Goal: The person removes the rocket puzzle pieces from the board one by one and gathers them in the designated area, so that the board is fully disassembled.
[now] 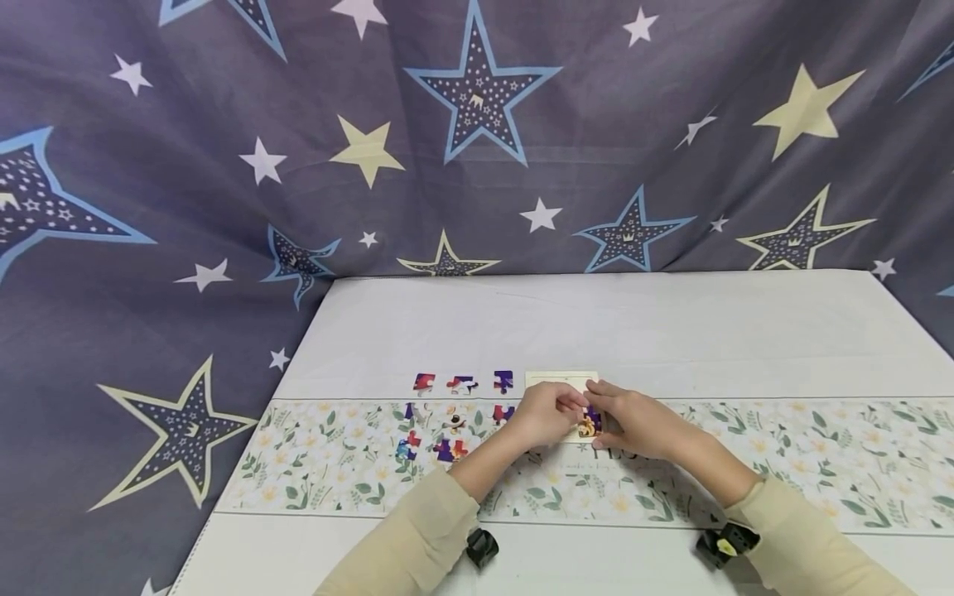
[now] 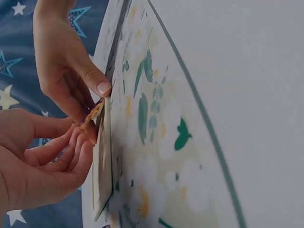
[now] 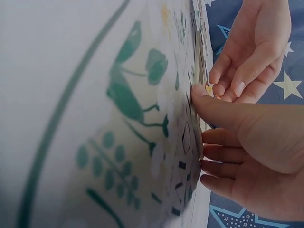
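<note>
A cream puzzle board [image 1: 564, 377] lies flat on the table, with purple and orange puzzle pieces [image 1: 590, 424] at its right end. Over the board, my left hand [image 1: 547, 412] has its fingertips bent together. In the left wrist view that same left hand [image 2: 47, 164] pinches an orange-patterned puzzle piece [image 2: 93, 114], tilted up from the board. My right hand [image 1: 639, 420] grips the board's right end, thumb at the near edge and fingers at the far side. The hands partly hide the middle of the board.
Several loose puzzle pieces [image 1: 455, 419] lie spread left of the board, in rough rows. A floral runner [image 1: 335, 451] crosses the white table [image 1: 417, 331]. A dark star-patterned cloth [image 1: 417, 207] hangs behind. Black wrist devices [image 1: 482, 547] sit at both sleeves.
</note>
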The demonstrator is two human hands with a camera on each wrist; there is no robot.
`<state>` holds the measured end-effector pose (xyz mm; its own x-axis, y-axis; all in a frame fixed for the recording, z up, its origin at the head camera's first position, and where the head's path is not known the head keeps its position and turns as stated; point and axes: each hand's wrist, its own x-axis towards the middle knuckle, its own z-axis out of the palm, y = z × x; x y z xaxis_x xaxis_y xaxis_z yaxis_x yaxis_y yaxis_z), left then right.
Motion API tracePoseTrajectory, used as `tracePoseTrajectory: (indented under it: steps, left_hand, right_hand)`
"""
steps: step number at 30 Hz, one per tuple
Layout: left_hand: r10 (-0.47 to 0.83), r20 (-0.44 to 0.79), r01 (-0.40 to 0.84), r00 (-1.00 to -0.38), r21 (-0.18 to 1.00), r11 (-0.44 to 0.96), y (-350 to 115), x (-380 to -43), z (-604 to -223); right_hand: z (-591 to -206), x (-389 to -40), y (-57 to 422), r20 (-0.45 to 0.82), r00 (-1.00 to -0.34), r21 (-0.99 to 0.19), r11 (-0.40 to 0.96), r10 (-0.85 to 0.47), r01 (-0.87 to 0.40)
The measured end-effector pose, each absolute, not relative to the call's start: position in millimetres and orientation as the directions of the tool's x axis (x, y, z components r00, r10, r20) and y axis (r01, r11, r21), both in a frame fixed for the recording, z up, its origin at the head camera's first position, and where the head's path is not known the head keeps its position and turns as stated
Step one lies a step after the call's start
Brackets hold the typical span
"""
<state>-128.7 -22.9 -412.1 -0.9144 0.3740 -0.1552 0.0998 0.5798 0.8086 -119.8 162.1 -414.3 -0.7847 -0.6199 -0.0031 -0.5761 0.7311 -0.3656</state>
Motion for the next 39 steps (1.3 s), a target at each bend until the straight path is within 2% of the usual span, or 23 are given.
tracePoseTrajectory:
  steps: [11,26,39]
  left_hand:
    - [0.299,-0.215,-0.049,-0.930,0.877,0.478,-14.0,-130.8,-419.8]
    - [0.264,-0.176,-0.020,-0.948,0.864,0.504,-14.0,-127.8,-421.0]
    - [0.270,-0.138,0.032,-0.953,0.841,0.540,-51.7,-126.0,-413.9]
  right_hand:
    - [-416.8,-119.4,164.5,0.019,-0.785,-0.371,0.725,-0.619,-0.581]
    - [-416.0,-119.5,166.3,0.032,-0.778,-0.380,0.712,-0.627,-0.590]
    - [-414.4,-118.5,165.2,-0.005,-0.788,-0.385,0.728,-0.616,-0.567]
